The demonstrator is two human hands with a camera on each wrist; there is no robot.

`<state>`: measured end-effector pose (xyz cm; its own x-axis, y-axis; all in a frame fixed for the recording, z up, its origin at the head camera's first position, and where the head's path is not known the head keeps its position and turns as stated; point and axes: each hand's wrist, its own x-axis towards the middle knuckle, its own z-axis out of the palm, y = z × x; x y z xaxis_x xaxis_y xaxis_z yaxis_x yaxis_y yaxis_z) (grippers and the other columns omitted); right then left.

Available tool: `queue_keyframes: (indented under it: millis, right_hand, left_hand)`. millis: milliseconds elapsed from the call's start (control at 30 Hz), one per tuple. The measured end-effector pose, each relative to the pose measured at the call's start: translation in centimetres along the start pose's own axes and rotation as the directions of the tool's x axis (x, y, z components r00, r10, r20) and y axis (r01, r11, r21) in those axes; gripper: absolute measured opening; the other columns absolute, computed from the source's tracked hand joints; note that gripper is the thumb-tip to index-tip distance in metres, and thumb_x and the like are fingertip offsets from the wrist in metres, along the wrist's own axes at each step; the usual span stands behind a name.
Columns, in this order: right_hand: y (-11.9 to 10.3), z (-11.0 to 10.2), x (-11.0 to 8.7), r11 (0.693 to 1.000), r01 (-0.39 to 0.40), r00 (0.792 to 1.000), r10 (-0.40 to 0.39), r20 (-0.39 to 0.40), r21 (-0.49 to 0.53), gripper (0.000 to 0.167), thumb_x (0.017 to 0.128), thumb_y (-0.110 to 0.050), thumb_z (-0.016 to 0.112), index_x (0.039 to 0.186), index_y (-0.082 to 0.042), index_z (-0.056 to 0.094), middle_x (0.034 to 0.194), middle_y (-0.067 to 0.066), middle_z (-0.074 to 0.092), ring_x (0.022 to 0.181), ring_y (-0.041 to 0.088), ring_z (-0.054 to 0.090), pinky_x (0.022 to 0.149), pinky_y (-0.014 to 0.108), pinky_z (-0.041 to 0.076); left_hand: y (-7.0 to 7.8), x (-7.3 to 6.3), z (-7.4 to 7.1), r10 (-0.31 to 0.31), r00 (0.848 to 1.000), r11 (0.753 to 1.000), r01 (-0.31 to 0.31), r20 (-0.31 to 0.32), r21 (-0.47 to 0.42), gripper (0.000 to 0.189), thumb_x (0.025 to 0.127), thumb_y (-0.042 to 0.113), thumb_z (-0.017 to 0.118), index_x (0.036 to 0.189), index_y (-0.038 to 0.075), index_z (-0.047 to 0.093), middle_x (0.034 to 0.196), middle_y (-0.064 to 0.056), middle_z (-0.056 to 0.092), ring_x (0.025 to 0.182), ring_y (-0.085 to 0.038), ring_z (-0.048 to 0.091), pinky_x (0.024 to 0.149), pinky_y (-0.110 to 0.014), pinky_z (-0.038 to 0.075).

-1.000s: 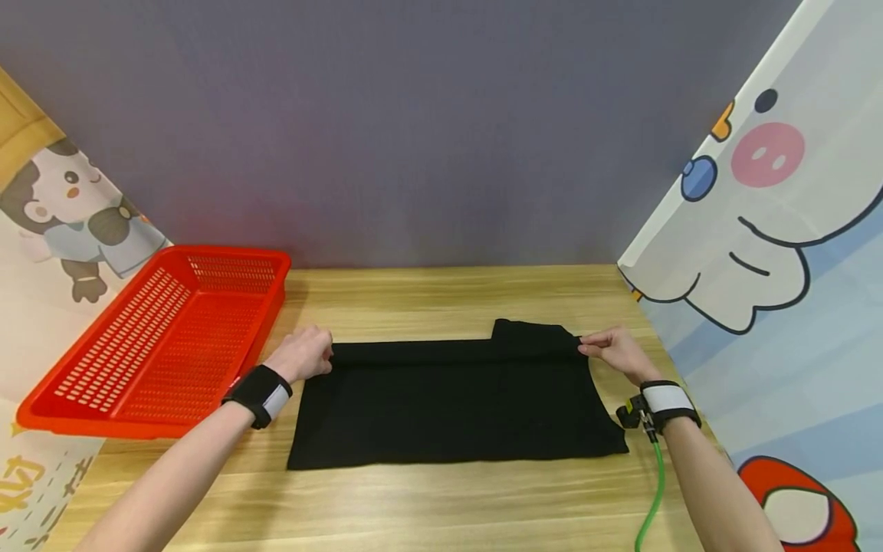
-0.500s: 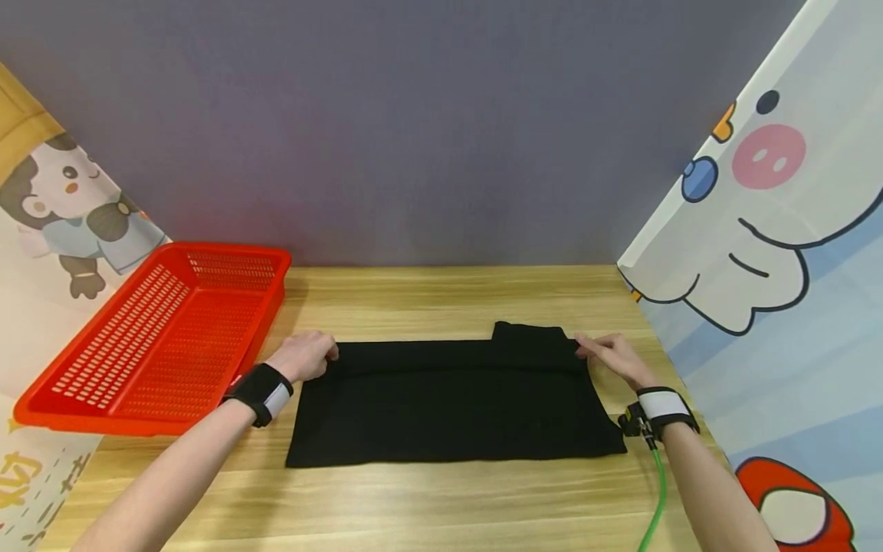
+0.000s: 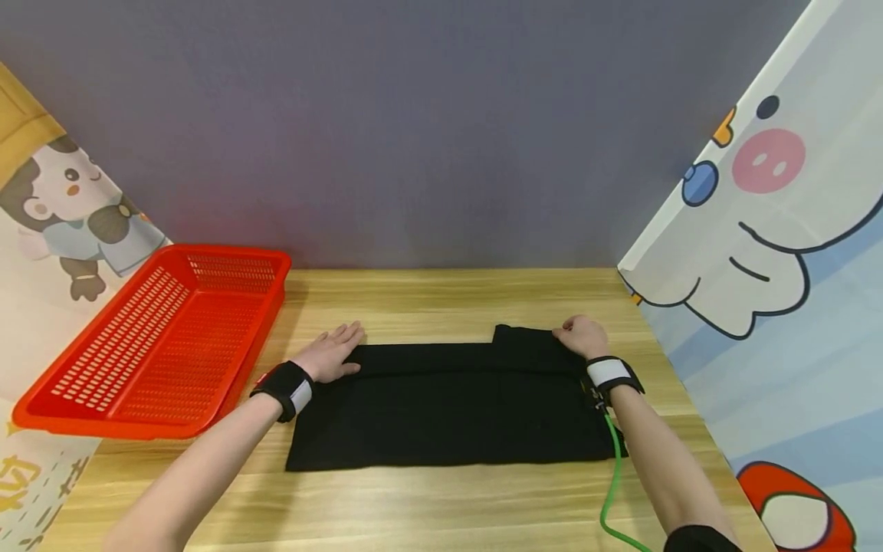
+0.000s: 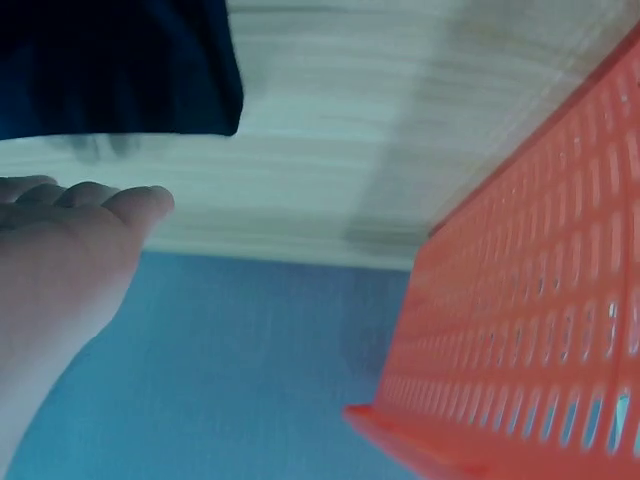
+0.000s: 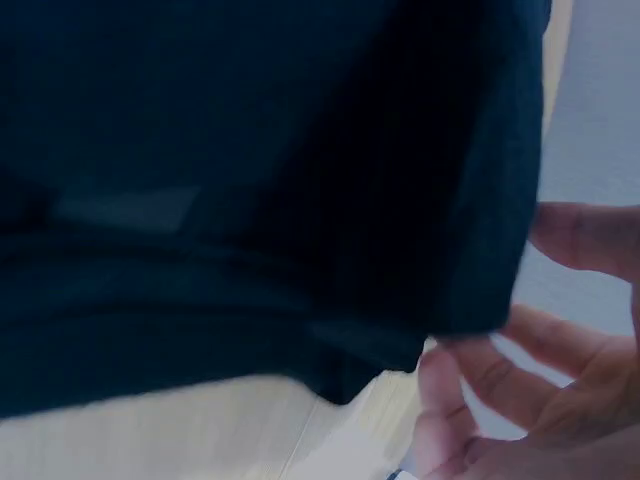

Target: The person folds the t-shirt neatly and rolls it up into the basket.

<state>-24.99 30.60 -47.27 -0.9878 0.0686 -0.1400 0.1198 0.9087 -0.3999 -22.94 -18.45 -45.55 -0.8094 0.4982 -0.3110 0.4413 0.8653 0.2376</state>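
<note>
A folded black cloth [image 3: 441, 422] lies spread across the table, a double band along its far edge and a small flap [image 3: 527, 349] sticking out at the far right. My left hand [image 3: 331, 354] rests with fingers spread at the cloth's far left corner. In the left wrist view, that hand [image 4: 75, 250] appears beside the dark cloth edge [image 4: 150, 80]. At the flap's right corner, my right hand [image 3: 582, 336] pinches the fabric. From the right wrist, its thumb and fingers [image 5: 500, 385] meet the cloth's edge [image 5: 480, 250].
A red perforated plastic basket [image 3: 186, 345] stands at the left, close to my left forearm. Behind the wooden table [image 3: 441, 506] rises a grey panel [image 3: 441, 138]; printed cartoon sheets [image 3: 773, 215] border both sides. A green cable [image 3: 608, 491] trails from my right wrist.
My left hand has gone from curled at the corner to spread fingers, shifting slightly right. The right hand has moved left from the cloth's right edge to the flap's corner.
</note>
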Motion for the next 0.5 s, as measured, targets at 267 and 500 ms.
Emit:
queue_keyframes:
  millis: [267,500]
  right_hand:
    - [-0.5,0.0,1.6,0.997,-0.057,0.994,0.052,0.099,0.048,0.042,0.094,-0.021,0.06,0.055,-0.017,0.043,0.049,-0.008,0.026,0.048,0.01,0.027,0.051,0.025,0.026]
    - [0.1,0.3,2.3,0.969,-0.057,0.99,0.024,0.138,0.242,0.032,0.096,-0.016,0.061,0.103,0.013,0.07,0.063,0.003,0.055,0.057,0.013,0.043,0.058,0.028,0.038]
  left_hand:
    - [-1.0,0.8,0.1,-0.146,0.986,0.985,0.152,0.077,-0.087,0.099,0.091,0.04,0.072,0.158,-0.007,0.016,0.166,-0.028,0.011,0.154,-0.048,0.011,0.121,-0.067,0.013]
    - [-1.2,0.9,-0.1,-0.193,0.974,0.971,0.207,0.116,-0.119,0.104,0.09,0.041,0.074,0.158,-0.007,0.012,0.167,-0.028,0.006,0.155,-0.047,0.007,0.122,-0.066,0.009]
